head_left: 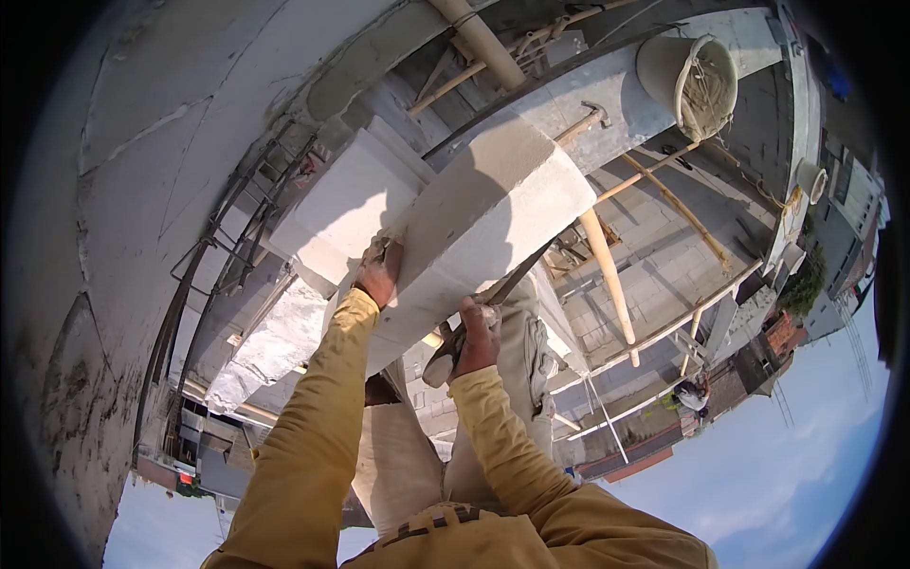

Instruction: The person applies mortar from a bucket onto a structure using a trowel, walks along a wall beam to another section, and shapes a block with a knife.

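Observation:
A long pale block (pixel 474 223) lies across the centre in front of me. My left hand (pixel 379 270) is at its left side, fingers bent against its edge beside another white block (pixel 346 213). Close to my body, below the block's near side, my right hand (pixel 477 337) is closed round the handle of a tool (pixel 442 365). A thin dark blade (pixel 521 270) shows along the block's edge beyond that hand; whether it belongs to the tool is unclear. A hammer (pixel 590 118) rests on a grey ledge past the block.
A bucket (pixel 706 87) with mortar residue sits on the grey ledge (pixel 621 109). A bamboo pole (pixel 607 275) stands right of the block. Steel rebar (pixel 242 204) runs along the left, near a rough grey wall (pixel 123 161). Open drops and scaffolding show at the right.

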`<state>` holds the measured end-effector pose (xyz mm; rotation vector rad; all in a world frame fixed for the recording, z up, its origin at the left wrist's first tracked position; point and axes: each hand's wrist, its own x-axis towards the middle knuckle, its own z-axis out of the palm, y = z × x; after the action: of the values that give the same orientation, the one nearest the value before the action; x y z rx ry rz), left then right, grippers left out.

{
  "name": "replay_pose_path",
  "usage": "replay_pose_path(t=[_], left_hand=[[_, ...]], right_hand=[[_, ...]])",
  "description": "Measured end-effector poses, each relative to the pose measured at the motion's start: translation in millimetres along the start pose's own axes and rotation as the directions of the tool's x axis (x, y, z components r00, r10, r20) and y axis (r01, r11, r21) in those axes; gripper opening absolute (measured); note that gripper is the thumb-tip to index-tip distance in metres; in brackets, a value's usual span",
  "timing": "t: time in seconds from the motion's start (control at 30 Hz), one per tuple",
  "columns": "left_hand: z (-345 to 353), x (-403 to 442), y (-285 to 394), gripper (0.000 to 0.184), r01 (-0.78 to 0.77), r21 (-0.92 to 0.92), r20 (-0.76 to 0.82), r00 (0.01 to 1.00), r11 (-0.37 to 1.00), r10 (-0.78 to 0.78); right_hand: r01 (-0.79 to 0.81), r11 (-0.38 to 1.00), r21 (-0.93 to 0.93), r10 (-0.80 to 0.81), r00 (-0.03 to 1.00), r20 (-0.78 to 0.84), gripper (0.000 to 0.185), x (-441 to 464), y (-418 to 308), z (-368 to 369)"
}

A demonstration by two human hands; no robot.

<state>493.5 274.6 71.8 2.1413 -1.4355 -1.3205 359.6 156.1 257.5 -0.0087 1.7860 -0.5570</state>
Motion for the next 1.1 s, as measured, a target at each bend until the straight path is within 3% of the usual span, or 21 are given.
replay_pose_path(t=[0.03, 0.1, 0.13, 0.2, 0.23, 0.27, 0.3, 0.33, 0.37, 0.4, 0.5, 0.53, 0.57, 0.63, 0.67, 0.7, 0.8, 0.87, 1.0, 1.03, 1.1], left_hand=[[-13, 1, 12, 0.056, -0.001, -0.002, -0.002, 1.000, 1.000, 0.001], [-32, 0, 33, 0.054, 0.179, -0.307, 0.054, 0.984, 0.935, -0.171], [-46, -1, 47, 0.054, 0.173, -0.305, 0.044, 0.985, 0.936, -0.168], [-72, -17, 84, 0.067, 0.357, -0.513, 0.144, 0.932, 0.781, -0.332], [-86, -27, 107, 0.081, 0.291, -0.479, 0.052, 0.951, 0.828, -0.304], [-94, -38, 129, 0.096, 0.225, -0.437, -0.037, 0.963, 0.871, -0.267], [-95, -43, 146, 0.096, 0.213, -0.434, -0.044, 0.965, 0.875, -0.257], [-96, -48, 162, 0.108, 0.285, -0.132, 0.022, 0.958, 0.949, -0.285], [-97, -52, 171, 0.121, 0.317, 0.187, 0.072, 0.940, 0.930, -0.334], [-81, -55, 164, 0.127, 0.335, 0.163, 0.024, 0.939, 0.928, -0.343], [-79, -43, 167, 0.122, 0.365, 0.243, -0.012, 0.928, 0.899, -0.373], [-74, -44, 164, 0.122, 0.367, 0.240, -0.016, 0.927, 0.899, -0.374], [-69, -47, 158, 0.118, 0.309, 0.252, -0.113, 0.950, 0.917, -0.290], [-69, -51, 150, 0.115, 0.255, 0.258, -0.218, 0.955, 0.932, -0.201], [-69, -52, 146, 0.114, 0.221, 0.246, -0.206, 0.963, 0.944, -0.172], [-71, -51, 146, 0.112, 0.188, 0.234, -0.195, 0.970, 0.954, -0.143], [-75, -53, 148, 0.113, 0.193, 0.249, -0.175, 0.973, 0.949, -0.151], [-78, -51, 147, 0.113, 0.197, 0.260, -0.156, 0.975, 0.945, -0.160], [-80, -53, 145, 0.114, 0.189, 0.324, -0.109, 0.981, 0.927, -0.162], [-80, -54, 146, 0.114, 0.183, 0.335, -0.118, 0.981, 0.924, -0.151], [-84, -52, 150, 0.115, 0.207, 0.319, -0.079, 0.978, 0.925, -0.192]], right_hand=[[0.015, 1.000, -0.014, -0.015, 1.000, -0.005, 0.037, -1, -5, 2], [0.031, 0.999, -0.028, -0.031, 0.999, -0.009, 0.042, -4, -12, 0], [0.046, 0.998, -0.038, -0.047, 0.999, -0.023, 0.046, -5, -17, -2], [0.120, 0.990, -0.068, -0.121, 0.993, -0.005, 0.057, -10, -33, -7], [0.126, 0.990, -0.062, -0.126, 0.992, 0.000, 0.057, -1, -37, -27], [0.402, 0.807, -0.433, -0.427, 0.903, 0.043, 0.060, 16, -34, -57], [0.506, 0.637, -0.582, -0.550, 0.827, 0.117, 0.061, 20, -43, -66], [0.569, 0.428, -0.702, -0.658, 0.729, 0.189, 0.063, 19, -56, -67], [0.571, 0.511, -0.643, -0.649, 0.746, 0.147, 0.062, 15, -69, -68], [0.570, 0.588, -0.574, -0.635, 0.765, 0.110, 0.062, 10, -82, -65], [0.693, 0.567, -0.444, -0.684, 0.697, 0.215, 0.057, 26, -90, -89], [0.610, 0.650, -0.454, -0.573, 0.785, 0.236, 0.049, 22, -96, -94], [0.613, 0.647, -0.454, -0.574, 0.783, 0.239, 0.049, 25, -102, -95], [0.815, 0.048, -0.577, -0.667, 0.456, 0.589, 0.041, 31, -119, -82], [0.704, 0.161, -0.691, -0.528, 0.653, 0.542, 0.036, 24, -124, -81], [0.679, 0.160, -0.717, -0.472, 0.690, 0.548, 0.034, 24, -127, -79], [0.711, 0.104, -0.695, -0.467, 0.652, 0.597, 0.034, 20, -129, -75], [0.818, -0.076, -0.571, -0.599, 0.420, 0.682, 0.029, 19, -131, -71], [0.731, -0.022, -0.683, -0.585, 0.544, 0.602, 0.026, 20, -133, -71], [0.718, -0.115, -0.687, -0.520, 0.545, 0.657, 0.032, 27, -130, -73], [0.559, -0.336, -0.758, -0.374, 0.660, 0.652, 0.037, 53, -121, -85]])
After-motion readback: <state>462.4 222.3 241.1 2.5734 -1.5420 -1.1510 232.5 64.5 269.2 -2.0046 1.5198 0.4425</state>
